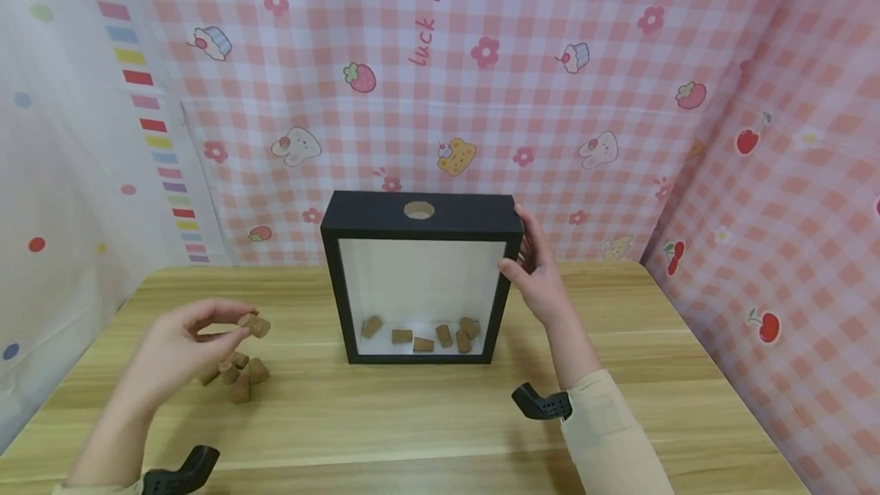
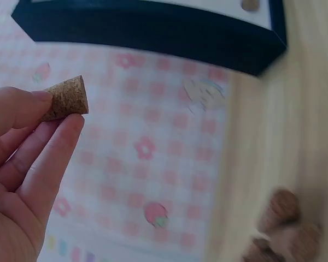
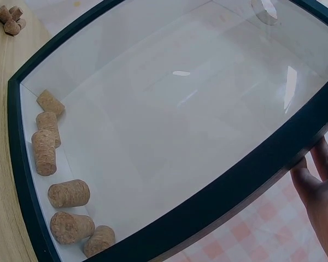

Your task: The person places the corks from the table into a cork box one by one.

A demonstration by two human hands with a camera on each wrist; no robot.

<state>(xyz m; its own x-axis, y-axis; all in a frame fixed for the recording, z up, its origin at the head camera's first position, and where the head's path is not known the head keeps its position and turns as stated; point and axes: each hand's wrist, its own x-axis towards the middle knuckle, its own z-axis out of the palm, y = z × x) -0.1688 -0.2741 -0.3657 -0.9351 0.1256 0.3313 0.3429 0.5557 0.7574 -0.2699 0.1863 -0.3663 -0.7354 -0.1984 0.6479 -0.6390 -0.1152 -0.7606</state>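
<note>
A black-framed box (image 1: 421, 220) with a clear front and a round hole in its top stands upright on the table. Several corks lie along its floor, among them one cork (image 3: 69, 193) seen in the right wrist view. My left hand (image 1: 182, 346) pinches a cork (image 2: 69, 99) between thumb and fingers, left of the box and above a small pile of corks (image 1: 241, 386). At the box's right side my right hand (image 1: 543, 281) grips the frame, thumb at the front edge and fingers along the side.
The wooden table (image 1: 412, 434) carries the box and the cork pile. Behind it hangs a pink checked cloth (image 1: 481, 113), with more checked cloth on the right and a dotted white cloth (image 1: 62, 136) on the left.
</note>
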